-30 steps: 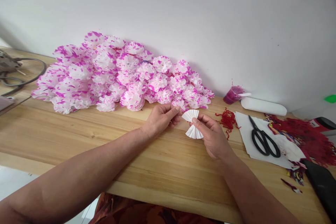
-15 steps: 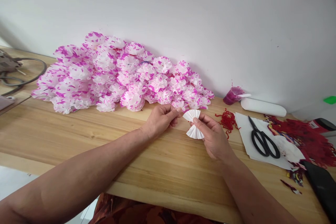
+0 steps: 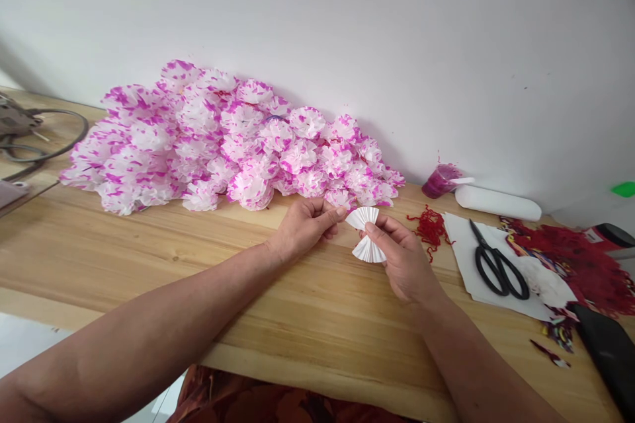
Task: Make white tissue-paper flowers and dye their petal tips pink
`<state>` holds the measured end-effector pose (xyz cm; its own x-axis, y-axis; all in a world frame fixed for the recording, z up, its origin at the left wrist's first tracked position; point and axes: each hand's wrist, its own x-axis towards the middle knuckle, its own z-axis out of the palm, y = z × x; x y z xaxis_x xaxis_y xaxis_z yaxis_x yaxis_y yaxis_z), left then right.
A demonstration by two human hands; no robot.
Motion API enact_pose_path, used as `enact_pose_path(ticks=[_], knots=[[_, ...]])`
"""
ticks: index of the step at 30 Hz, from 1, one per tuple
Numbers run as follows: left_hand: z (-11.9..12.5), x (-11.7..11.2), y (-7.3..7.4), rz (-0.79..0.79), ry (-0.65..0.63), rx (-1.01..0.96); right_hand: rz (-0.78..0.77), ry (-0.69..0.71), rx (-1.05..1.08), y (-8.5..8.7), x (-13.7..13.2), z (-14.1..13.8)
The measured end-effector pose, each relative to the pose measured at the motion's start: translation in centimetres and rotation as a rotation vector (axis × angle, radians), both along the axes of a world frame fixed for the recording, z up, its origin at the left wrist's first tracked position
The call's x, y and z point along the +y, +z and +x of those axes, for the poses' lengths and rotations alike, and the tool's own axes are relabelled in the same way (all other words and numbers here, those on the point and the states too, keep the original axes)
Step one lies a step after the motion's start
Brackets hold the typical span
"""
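White paper fan (image 3: 366, 232) | axis near-far | right fingers (image 3: 373, 229) clamp waist | left fingers (image 3: 335, 214) pinch top

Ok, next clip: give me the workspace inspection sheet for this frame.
surface: light wooden table.
job's things: pleated white paper, fanned above and below the pinch; pile of pink-and-white paper flowers behind.
clutter: scissors on a white sheet, red thread, pink cup, white roll.
grips: right hand pinches the paper's middle; left hand pinches its upper edge.
cables: grey cable looped far left.
surroundings: white wall.
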<state>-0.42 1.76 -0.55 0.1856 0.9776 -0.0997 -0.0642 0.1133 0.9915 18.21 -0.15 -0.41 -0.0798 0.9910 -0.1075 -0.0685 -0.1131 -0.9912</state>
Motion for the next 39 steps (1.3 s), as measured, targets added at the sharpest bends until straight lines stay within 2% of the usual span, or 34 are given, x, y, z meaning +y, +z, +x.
enact_pose_path(ticks=[6, 18, 25, 31, 39], knots=[[0.00, 0.07, -0.17, 0.019, 0.002, -0.010, -0.001, 0.009, 0.001, -0.04, -0.02, 0.06], [0.13, 0.14, -0.19, -0.047, 0.015, -0.035, -0.016, 0.012, 0.031, -0.22, 0.02, 0.08], [0.14, 0.11, -0.17, -0.015, -0.017, -0.071, -0.030, 0.020, 0.039, -0.22, 0.00, 0.18], [-0.02, -0.07, -0.10, 0.027, -0.020, 0.054, -0.026, 0.027, 0.049, -0.39, 0.10, 0.17], [-0.10, 0.12, -0.35, 0.030, 0.001, 0.037, -0.029, 0.034, 0.047, -0.03, 0.01, -0.03]])
